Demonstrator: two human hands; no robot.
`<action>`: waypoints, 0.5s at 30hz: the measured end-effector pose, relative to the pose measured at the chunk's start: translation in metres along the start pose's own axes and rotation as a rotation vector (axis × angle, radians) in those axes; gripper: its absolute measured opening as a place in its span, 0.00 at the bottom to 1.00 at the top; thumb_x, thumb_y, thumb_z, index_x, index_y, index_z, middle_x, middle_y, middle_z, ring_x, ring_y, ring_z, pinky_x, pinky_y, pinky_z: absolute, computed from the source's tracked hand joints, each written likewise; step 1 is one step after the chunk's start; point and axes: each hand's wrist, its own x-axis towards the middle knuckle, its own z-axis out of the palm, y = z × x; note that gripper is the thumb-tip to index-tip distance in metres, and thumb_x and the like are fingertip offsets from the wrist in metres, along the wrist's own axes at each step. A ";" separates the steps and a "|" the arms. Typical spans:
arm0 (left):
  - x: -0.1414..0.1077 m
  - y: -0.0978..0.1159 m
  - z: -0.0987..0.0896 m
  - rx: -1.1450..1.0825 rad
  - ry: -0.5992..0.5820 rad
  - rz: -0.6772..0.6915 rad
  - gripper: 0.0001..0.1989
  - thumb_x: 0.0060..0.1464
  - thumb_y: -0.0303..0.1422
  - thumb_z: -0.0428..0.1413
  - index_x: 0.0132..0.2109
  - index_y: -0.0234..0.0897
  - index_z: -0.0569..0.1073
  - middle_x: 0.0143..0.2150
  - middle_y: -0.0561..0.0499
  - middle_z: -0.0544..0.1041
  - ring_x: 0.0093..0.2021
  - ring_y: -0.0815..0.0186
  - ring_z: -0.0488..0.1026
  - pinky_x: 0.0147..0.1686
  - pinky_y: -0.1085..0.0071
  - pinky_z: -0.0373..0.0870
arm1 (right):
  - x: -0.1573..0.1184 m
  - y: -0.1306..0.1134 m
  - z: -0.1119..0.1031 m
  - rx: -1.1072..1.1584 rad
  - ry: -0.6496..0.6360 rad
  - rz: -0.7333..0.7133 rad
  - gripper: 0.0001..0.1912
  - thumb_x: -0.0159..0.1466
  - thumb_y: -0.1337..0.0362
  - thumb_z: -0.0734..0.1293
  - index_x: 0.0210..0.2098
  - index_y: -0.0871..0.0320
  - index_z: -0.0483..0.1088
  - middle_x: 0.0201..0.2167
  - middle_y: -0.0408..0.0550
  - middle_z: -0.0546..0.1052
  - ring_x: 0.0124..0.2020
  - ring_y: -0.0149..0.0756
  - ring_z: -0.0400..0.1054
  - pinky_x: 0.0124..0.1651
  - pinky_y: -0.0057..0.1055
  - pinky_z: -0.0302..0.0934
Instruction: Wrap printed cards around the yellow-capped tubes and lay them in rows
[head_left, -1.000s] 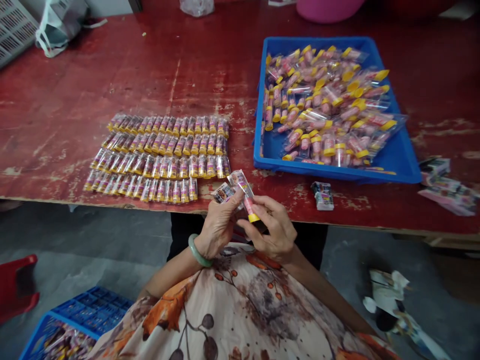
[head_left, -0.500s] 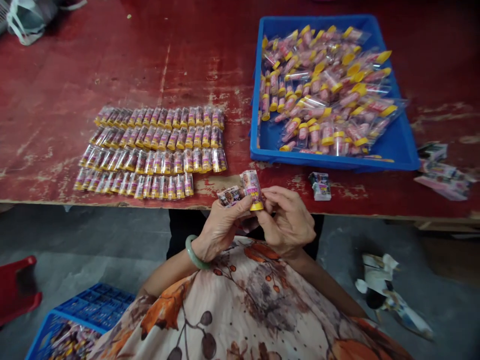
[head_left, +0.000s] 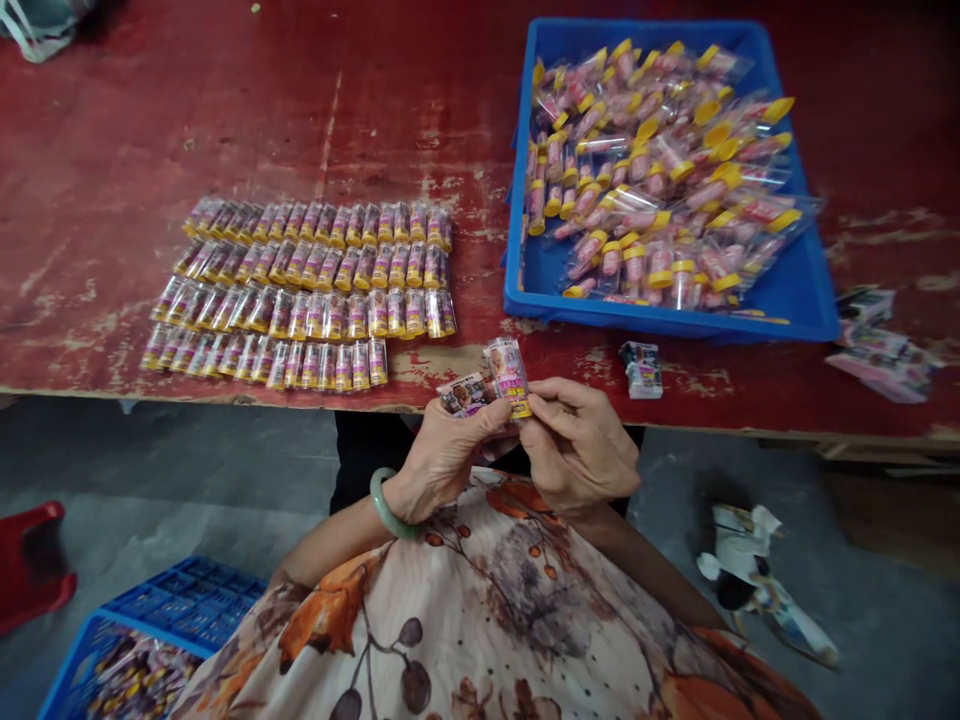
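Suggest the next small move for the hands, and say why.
Probably the right hand should set the yellow-capped tube at the open end of the front row of tubes. That row stops short of the rows behind it, and its tubes look like this one. The left hand can hold the printed card meanwhile.

Left hand (head_left: 450, 455) and right hand (head_left: 577, 450) close together — fingers (head_left: 559, 395) curled; wrists low.
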 end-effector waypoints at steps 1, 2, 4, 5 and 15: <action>-0.001 0.000 0.000 -0.003 0.000 -0.002 0.14 0.41 0.36 0.69 0.33 0.37 0.76 0.28 0.53 0.76 0.27 0.71 0.72 0.31 0.73 0.69 | 0.000 -0.001 0.000 -0.015 -0.006 0.001 0.17 0.57 0.77 0.67 0.42 0.52 0.74 0.39 0.49 0.78 0.34 0.37 0.75 0.30 0.34 0.71; -0.001 0.001 0.000 -0.006 0.001 -0.003 0.13 0.41 0.36 0.69 0.33 0.37 0.76 0.28 0.53 0.76 0.27 0.71 0.72 0.31 0.73 0.69 | 0.001 -0.001 0.000 -0.030 -0.011 0.003 0.17 0.57 0.77 0.67 0.41 0.52 0.74 0.39 0.48 0.78 0.34 0.37 0.75 0.30 0.34 0.71; -0.002 0.001 0.000 -0.012 0.000 -0.006 0.11 0.43 0.35 0.68 0.33 0.36 0.76 0.29 0.53 0.77 0.28 0.71 0.73 0.32 0.73 0.70 | 0.001 -0.002 0.000 -0.043 -0.014 -0.009 0.16 0.58 0.77 0.67 0.41 0.52 0.74 0.38 0.48 0.78 0.34 0.36 0.75 0.30 0.33 0.70; -0.002 0.001 0.000 -0.013 -0.002 -0.005 0.11 0.44 0.35 0.68 0.33 0.36 0.76 0.29 0.53 0.77 0.28 0.71 0.73 0.32 0.73 0.70 | 0.001 -0.002 0.000 -0.040 -0.014 -0.014 0.16 0.58 0.77 0.67 0.40 0.52 0.74 0.38 0.48 0.78 0.33 0.36 0.75 0.30 0.33 0.70; -0.002 0.000 -0.002 -0.030 -0.040 0.002 0.12 0.44 0.34 0.68 0.35 0.35 0.76 0.28 0.54 0.75 0.26 0.73 0.70 0.26 0.77 0.65 | -0.001 0.001 0.002 -0.015 0.002 -0.055 0.17 0.56 0.81 0.67 0.39 0.55 0.75 0.39 0.48 0.78 0.33 0.34 0.74 0.29 0.29 0.69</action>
